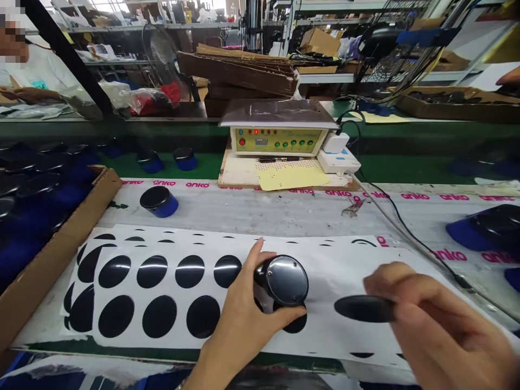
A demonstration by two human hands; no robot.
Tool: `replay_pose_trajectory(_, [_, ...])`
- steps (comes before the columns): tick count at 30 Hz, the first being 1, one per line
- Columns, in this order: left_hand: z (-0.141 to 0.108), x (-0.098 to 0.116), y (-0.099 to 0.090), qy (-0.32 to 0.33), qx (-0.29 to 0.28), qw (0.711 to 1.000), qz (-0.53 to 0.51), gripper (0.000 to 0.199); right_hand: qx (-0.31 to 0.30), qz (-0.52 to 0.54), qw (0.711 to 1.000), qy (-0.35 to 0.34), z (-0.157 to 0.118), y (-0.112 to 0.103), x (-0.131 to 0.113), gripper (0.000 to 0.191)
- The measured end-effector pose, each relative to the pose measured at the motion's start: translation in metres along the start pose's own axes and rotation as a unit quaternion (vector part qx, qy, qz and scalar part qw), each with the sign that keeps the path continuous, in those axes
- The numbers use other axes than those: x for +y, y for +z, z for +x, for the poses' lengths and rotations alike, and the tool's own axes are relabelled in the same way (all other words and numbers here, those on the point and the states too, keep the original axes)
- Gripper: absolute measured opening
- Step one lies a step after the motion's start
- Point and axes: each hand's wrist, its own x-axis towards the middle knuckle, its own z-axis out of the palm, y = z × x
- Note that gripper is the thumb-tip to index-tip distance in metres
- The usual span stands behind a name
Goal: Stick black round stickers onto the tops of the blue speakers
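My left hand (239,319) grips a round cap (287,280) from below, its silvery domed face tilted up and its side dark. My right hand (434,314), blurred, pinches a glossy black oval disc (363,309) by one end. That disc is a little to the right of the cap, and the two are apart. Both hands hover over a white backing sheet (333,276) carrying rows of glossy black oval stickers (159,317). More sheets lie overlapped beneath it on the left.
A cardboard tray (57,254) of dark-and-blue caps sits at the left, and a loose cap (158,201) stands on the printed bench. Farther back are a control box (277,135) with lit buttons and a black cable (410,244). A co-worker (36,70) sits at the far left.
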Motion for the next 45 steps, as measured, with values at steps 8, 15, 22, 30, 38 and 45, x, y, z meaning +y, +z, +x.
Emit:
replay_pose_trajectory(8, [0.003,-0.009,-0.004,0.035,-0.04,0.998,0.025,0.109,0.006,0.166,0.969,0.181,0.012,0.062,0.013,0.033])
replay_pose_trajectory(15, [0.006,-0.009,-0.005,0.028,-0.056,0.998,0.014,0.108,-0.027,0.118,0.974,0.192,0.007,0.066,0.022,0.03])
replay_pose_trajectory(22, [0.006,-0.009,-0.005,0.029,-0.059,0.998,0.014,0.107,-0.032,0.069,0.985,0.154,0.01,0.067,0.023,0.03])
replay_pose_trajectory(30, [0.006,-0.01,-0.003,0.033,-0.058,0.998,0.019,0.104,-0.022,-0.052,0.997,0.049,0.015,0.069,0.015,0.024])
replay_pose_trajectory(38, [0.007,-0.009,-0.003,0.04,-0.062,0.997,0.02,0.104,-0.011,-0.129,0.991,-0.014,0.011,0.07,0.017,0.019])
replay_pose_trajectory(45, [0.005,-0.009,-0.004,0.051,-0.055,0.996,0.041,0.098,-0.003,-0.205,0.975,-0.082,0.007,0.071,0.016,0.014])
